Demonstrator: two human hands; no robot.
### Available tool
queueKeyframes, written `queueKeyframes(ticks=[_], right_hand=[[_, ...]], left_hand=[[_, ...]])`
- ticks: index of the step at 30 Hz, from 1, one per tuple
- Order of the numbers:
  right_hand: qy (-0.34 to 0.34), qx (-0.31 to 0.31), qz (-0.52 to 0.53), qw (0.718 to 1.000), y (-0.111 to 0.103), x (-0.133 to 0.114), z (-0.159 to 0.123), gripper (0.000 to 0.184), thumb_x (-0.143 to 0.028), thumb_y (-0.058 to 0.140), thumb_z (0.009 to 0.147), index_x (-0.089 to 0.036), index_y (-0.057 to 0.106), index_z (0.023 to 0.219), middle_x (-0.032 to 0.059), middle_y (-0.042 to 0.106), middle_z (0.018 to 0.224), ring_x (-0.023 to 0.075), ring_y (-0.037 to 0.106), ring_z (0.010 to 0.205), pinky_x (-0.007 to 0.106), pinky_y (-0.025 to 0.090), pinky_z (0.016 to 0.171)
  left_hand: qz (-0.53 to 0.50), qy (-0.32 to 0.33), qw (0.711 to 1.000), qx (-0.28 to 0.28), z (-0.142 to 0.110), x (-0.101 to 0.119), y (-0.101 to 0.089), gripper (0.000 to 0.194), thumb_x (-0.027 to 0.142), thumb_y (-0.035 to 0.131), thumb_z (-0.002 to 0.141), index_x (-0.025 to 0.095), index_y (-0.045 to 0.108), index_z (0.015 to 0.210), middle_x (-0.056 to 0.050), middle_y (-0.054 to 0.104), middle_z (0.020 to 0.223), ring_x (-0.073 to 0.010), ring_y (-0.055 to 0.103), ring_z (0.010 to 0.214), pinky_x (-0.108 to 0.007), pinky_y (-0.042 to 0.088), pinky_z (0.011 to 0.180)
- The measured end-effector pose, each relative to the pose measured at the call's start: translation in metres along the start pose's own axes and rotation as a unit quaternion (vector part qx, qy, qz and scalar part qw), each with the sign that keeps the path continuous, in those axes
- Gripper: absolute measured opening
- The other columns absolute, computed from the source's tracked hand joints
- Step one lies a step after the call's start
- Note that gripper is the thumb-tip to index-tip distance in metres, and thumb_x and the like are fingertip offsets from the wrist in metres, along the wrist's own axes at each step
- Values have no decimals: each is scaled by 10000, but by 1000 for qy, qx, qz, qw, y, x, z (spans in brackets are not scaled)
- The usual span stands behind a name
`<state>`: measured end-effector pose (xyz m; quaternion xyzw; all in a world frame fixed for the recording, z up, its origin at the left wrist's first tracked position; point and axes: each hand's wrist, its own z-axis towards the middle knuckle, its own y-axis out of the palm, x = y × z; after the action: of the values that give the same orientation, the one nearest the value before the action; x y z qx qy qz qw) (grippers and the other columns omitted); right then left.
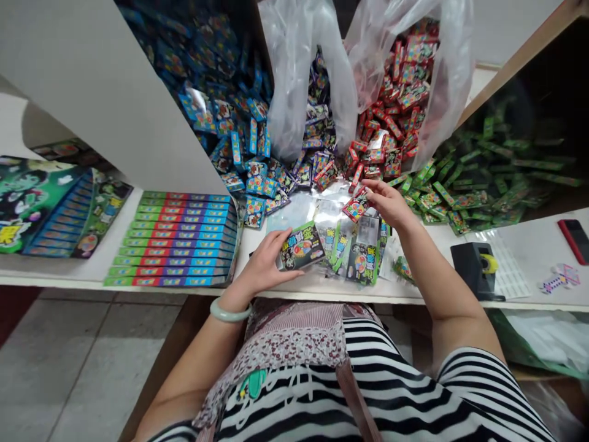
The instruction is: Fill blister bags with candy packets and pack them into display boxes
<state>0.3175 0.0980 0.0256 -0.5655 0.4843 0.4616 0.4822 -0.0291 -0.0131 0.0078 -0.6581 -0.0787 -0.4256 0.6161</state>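
Observation:
My left hand is closed round a black and green printed candy box, held just over the front of the table. A small red candy packet is pinched in my right hand, a little above and to the right of that box. Below my right hand lie several flat black and green printed packs with clear plastic. Loose red packets spill from a plastic bag just beyond my right hand. Blue packets and purple packets lie in heaps to their left.
Striped stacked boxes and an opened display carton stand at the left. Green packets spill from a carton at the right. A black tape dispenser, a sticker sheet and a red phone lie near the right end.

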Motion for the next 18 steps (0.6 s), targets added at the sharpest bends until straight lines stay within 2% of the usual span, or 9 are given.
queueKeyframes(ticks=[4, 7, 8, 10, 12, 14, 16, 18], right_hand=[[-23, 40, -38, 998, -1, 14, -21, 412, -444, 725, 678, -246, 617, 1024, 33, 691, 976, 224, 654, 919, 406, 561, 837], [-119, 91, -177, 973, 3, 23, -37, 235, -383, 639, 804, -258, 621, 1001, 68, 673, 1061, 257, 627, 1022, 452, 541, 909], [-158, 81, -235, 956, 6, 26, -44, 181, -346, 606, 841, -261, 632, 998, 82, 666, 1077, 269, 614, 1055, 469, 528, 937], [-220, 5, -328, 919, 11, 32, -57, 139, -293, 565, 884, -263, 656, 986, 105, 657, 1085, 290, 597, 1086, 495, 508, 966], [-242, -98, -368, 893, 13, 37, -70, 143, -311, 577, 901, -263, 670, 999, 111, 664, 1072, 302, 608, 1064, 504, 511, 950], [-235, -138, -374, 886, 10, 39, -79, 191, -376, 596, 912, -264, 671, 1048, 105, 681, 1070, 308, 623, 1048, 510, 512, 944], [-212, -89, -386, 893, 3, 38, -82, 262, -419, 579, 930, -264, 657, 1126, 108, 685, 1125, 318, 614, 1109, 524, 485, 989], [-172, -21, -423, 889, -3, 36, -78, 404, -459, 621, 900, -248, 619, 1244, 140, 625, 1300, 354, 527, 1271, 562, 415, 1073]], left_hand=[[-3, -7, 1000, -17, -3, 3, 1, 960, 583, 749, 768, 205, 317, 1536, -154, 474, 1377, -334, 490, 1307, -524, 426, 1129], [-3, -9, 1000, -7, -5, 3, 2, 968, 594, 756, 756, 206, 325, 1531, -151, 477, 1372, -329, 495, 1295, -523, 423, 1129], [-2, -8, 1000, -3, -5, 2, 3, 967, 603, 755, 754, 207, 330, 1527, -151, 478, 1372, -328, 496, 1294, -522, 423, 1129], [3, -7, 1000, 1, -5, 1, 4, 963, 614, 750, 754, 205, 336, 1522, -152, 478, 1377, -326, 492, 1298, -520, 422, 1131], [9, -6, 1000, -3, -7, -1, 4, 962, 615, 746, 757, 197, 336, 1520, -156, 476, 1381, -327, 489, 1302, -518, 422, 1132], [14, -5, 1000, -5, -8, -2, 5, 962, 616, 741, 762, 190, 332, 1521, -159, 474, 1379, -325, 490, 1302, -516, 424, 1131], [19, -2, 1000, -5, -9, -3, 5, 962, 623, 735, 766, 188, 329, 1522, -159, 475, 1372, -320, 495, 1296, -509, 430, 1125], [26, 4, 1000, -6, -8, -4, 7, 954, 622, 728, 775, 183, 328, 1522, -161, 477, 1367, -317, 496, 1294, -499, 437, 1120]])
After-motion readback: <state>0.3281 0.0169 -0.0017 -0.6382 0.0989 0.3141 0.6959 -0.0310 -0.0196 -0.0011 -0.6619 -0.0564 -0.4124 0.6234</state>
